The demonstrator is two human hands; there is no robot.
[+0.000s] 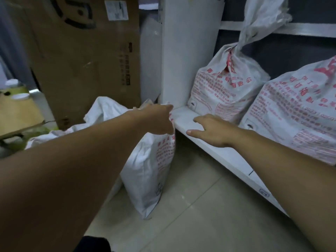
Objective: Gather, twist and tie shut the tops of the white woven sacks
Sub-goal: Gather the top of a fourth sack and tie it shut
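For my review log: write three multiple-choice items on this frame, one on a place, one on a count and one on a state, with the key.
1. Where does the sack gripped by the left hand stand?
A on a chair
B on the floor
C on a table
2. How many sacks sit on the white shelf?
A one
B two
C four
3. The right hand is:
A open, holding nothing
B gripping a sack
C out of view
Key:
1 B, its base rests on the tiles.
2 B, two printed sacks stand side by side.
3 A, its fingers are spread over the shelf edge.
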